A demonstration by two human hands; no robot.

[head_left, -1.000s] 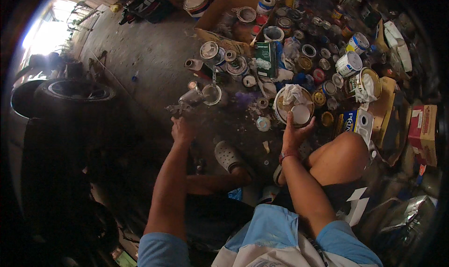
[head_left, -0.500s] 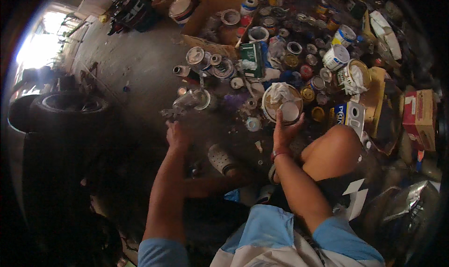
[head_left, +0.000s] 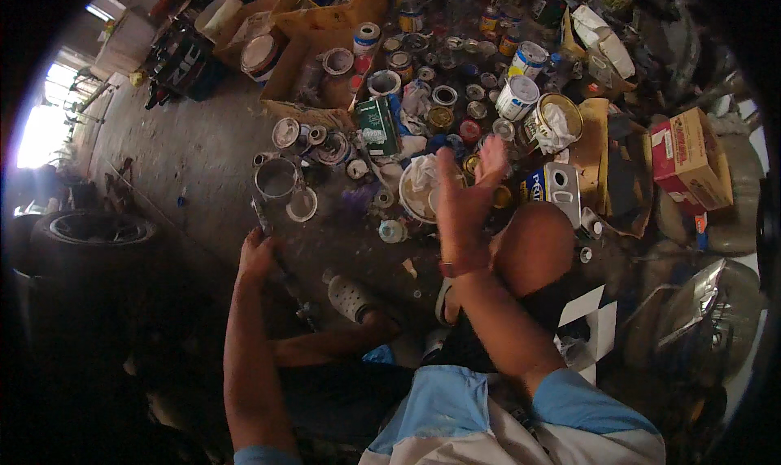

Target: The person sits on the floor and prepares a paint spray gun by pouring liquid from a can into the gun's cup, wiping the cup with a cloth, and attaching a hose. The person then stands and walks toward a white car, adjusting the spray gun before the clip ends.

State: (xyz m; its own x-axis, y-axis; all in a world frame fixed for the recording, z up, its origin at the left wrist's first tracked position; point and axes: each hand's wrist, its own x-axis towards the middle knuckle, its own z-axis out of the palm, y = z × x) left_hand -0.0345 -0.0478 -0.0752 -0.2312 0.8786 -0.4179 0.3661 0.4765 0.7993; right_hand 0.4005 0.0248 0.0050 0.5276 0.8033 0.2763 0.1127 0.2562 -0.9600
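Observation:
My left hand [head_left: 259, 252] is closed around a long, thin, dark tool [head_left: 281, 276] whose kind I cannot make out. Its upper end reaches near an open grey can [head_left: 277, 177], beside which a pale ring-shaped lid [head_left: 302, 205] rests on the floor. My right hand [head_left: 465, 205] is raised with its fingers stretched apart, holding nothing. Partly behind it stands a wide round tin [head_left: 409, 202] with crumpled white cloth [head_left: 425, 172] on top. A small white-and-teal container [head_left: 393, 231] sits just left of my right wrist.
Many paint cans and jars crowd the floor ahead, with a green rectangular tin [head_left: 377, 126] among them. Open cardboard boxes [head_left: 277, 78] stand at the back left. A red-and-tan carton [head_left: 691, 157] lies on the right, and a wheel [head_left: 96, 229] on the left.
My right hand has lifted off the wide tin and spread its fingers. The left hand's tool now slants down past the hand. The whole view has shifted to the right.

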